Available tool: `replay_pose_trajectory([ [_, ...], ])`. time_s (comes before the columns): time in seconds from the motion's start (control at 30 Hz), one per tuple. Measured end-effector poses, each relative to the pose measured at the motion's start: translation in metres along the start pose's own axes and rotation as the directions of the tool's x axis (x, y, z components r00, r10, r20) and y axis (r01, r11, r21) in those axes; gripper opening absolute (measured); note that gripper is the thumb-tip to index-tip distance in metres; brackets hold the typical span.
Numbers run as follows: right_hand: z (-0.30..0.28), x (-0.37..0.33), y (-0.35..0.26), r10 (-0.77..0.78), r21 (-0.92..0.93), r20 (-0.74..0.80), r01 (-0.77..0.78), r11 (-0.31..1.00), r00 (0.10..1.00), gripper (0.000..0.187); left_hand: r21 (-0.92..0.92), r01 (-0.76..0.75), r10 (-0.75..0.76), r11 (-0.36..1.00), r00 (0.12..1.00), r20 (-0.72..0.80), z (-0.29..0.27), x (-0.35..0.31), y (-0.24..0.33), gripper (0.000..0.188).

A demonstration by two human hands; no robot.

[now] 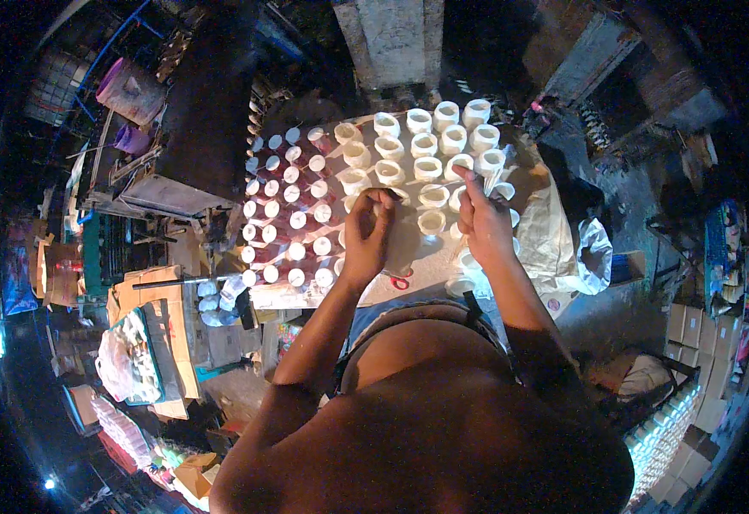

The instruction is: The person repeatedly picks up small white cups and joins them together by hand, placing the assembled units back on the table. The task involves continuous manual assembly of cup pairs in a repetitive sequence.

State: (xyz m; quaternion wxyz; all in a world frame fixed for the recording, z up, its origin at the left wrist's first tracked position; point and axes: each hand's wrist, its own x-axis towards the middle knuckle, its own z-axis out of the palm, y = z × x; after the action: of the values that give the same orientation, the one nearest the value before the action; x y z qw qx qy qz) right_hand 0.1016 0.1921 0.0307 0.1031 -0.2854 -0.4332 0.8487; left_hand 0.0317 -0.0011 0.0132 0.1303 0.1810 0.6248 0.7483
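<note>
My left hand (369, 230) is over the middle of the table, fingertips curled together in a pinch beside the white cups. Whatever lies in that pinch is too small to make out. To its right my right hand (486, 221) is raised with the index finger stretched out and the other fingers folded. A bunch of thin pale strips (496, 177) appears to stick out of it. Rows of open white cups (426, 168) stand around and beyond both hands. Left of them are rows of dark red containers with white round tops (296, 220).
Red scissor-like handles (401, 279) lie near the table's front edge. Brown paper (546, 223) covers the table's right side, with a white plastic bag (594, 255) beyond it. A pink bucket (131, 92) stands far left. Stacked cartons (695, 343) are at the right.
</note>
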Motion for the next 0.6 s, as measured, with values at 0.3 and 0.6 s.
replay_pose_trajectory([
  [0.3, -0.004, 0.009, -0.030, -0.381, -0.338, 0.167, 0.416, 0.844, 0.909, 0.019, -0.299, 0.318, -0.332, 0.900, 0.943, 0.006, -0.004, -0.007, -0.009, 0.024],
  [0.6, 0.003, -0.021, -0.068, -0.064, -0.881, 0.261, 0.265, 0.391, 0.963, 0.020, 0.031, 0.010, -0.018, 0.999, 0.970, 0.244, -0.006, 0.002, 0.008, 0.047],
])
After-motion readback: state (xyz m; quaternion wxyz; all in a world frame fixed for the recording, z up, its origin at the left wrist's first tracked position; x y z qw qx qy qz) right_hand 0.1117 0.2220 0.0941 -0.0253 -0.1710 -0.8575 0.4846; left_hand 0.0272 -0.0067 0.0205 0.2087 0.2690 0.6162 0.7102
